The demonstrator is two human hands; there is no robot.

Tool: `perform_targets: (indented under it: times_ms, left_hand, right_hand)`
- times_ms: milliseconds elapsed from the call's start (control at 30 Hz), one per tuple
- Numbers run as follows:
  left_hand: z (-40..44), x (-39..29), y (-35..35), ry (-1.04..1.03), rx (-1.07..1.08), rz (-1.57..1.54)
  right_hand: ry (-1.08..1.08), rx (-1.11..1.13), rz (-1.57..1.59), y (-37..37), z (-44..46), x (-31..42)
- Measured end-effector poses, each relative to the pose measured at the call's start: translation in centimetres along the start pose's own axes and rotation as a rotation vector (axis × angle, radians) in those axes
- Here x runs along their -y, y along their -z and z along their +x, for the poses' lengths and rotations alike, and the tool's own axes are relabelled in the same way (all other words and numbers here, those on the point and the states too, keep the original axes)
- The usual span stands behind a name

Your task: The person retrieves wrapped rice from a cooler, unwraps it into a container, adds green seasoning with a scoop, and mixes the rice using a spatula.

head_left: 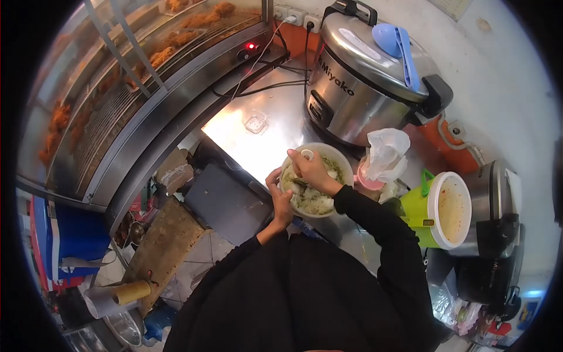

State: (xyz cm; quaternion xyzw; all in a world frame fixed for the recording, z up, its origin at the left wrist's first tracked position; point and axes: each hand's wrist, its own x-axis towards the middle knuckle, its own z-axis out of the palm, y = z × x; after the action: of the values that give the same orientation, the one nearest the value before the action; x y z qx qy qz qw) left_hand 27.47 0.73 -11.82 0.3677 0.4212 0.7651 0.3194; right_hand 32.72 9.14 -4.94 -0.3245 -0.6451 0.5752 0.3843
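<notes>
The right hand (314,170) has its fingers clenched around a utensil (307,155); the left hand's (282,202) slightly parted fingers grasp the bowl's rim. The bowl (350,171), on the metal surface (278,117), holds a whitish, green-flecked mixture (315,203)

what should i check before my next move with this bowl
1. Bowl steadied: ok, left hand is at its side.
2. Right hand has a firm grip on a tool: cannot tell, the fingers hide what they hold.
3. Food evenly mixed: not ok, white clumps and green patches show.
4. Gap between bowl and pink container: cannot tell, they sit close together.
5. Large cooker lid shut: ok, it looks down.
6. Cooker lid free of loose things: not ok, a blue scoop lies on it.
</notes>
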Motion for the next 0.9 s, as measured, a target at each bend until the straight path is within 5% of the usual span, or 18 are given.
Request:
perform_targets:
  times_ms: [167, 200, 267, 433, 500, 567, 633, 700, 767, 833, 867, 900]
  left_hand:
    - [0.0, 0.5, 0.4, 0.032, 0.019, -0.016]
    - [0.0, 0.5, 0.3, 0.023, 0.012, -0.018]
    - [0.0, 0.6, 0.2, 0.014, 0.012, -0.024]
    - [0.3, -0.3, 0.2, -0.005, 0.035, 0.012]
    - [0.2, 0.1, 0.4, -0.002, 0.028, 0.016]
    - [0.1, 0.3, 0.4, -0.001, 0.032, 0.014]
    - [0.2, 0.5, 0.3, -0.047, 0.038, 0.0]
    - [0.1, 0.7, 0.8, -0.03, 0.058, 0.017]
    - [0.4, 0.6, 0.9, -0.029, 0.088, 0.028]
    - [0.3, 0.3, 0.7, -0.037, 0.086, 0.032]
    - [0.3, 0.3, 0.6, -0.035, 0.088, 0.027]
    - [0.4, 0.3, 0.6, -0.058, 0.089, 0.051]
  right_hand:
    - [-0.069, 0.134, 0.241, 1.6, 0.8, 5.7]
    - [0.474, -0.004, -0.322, 1.4, 1.0, 3.0]
    - [0.073, -0.021, 0.003, -0.4, -0.6, 0.4]
    - [0.012, 0.095, -0.082, 0.9, 0.6, 6.1]
    - [-0.111, 0.107, 0.288, 1.6, 0.5, 8.1]
    - [0.277, -0.006, -0.31, 0.2, 0.1, 2.5]
    - [0.013, 0.051, -0.217, -1.0, -0.6, 1.7]
    - [0.144, -0.063, -0.242, -1.1, -0.5, 3.3]
    - [-0.055, 0.119, -0.057, 0.6, 0.0, 7.8]
    - [-0.007, 0.122, 0.067, 0.9, 0.2, 5.7]
    - [0.33, -0.082, -0.28, 0.1, 0.3, 1.3]
    - [0.229, -0.04, -0.225, -0.4, -0.4, 1.1]
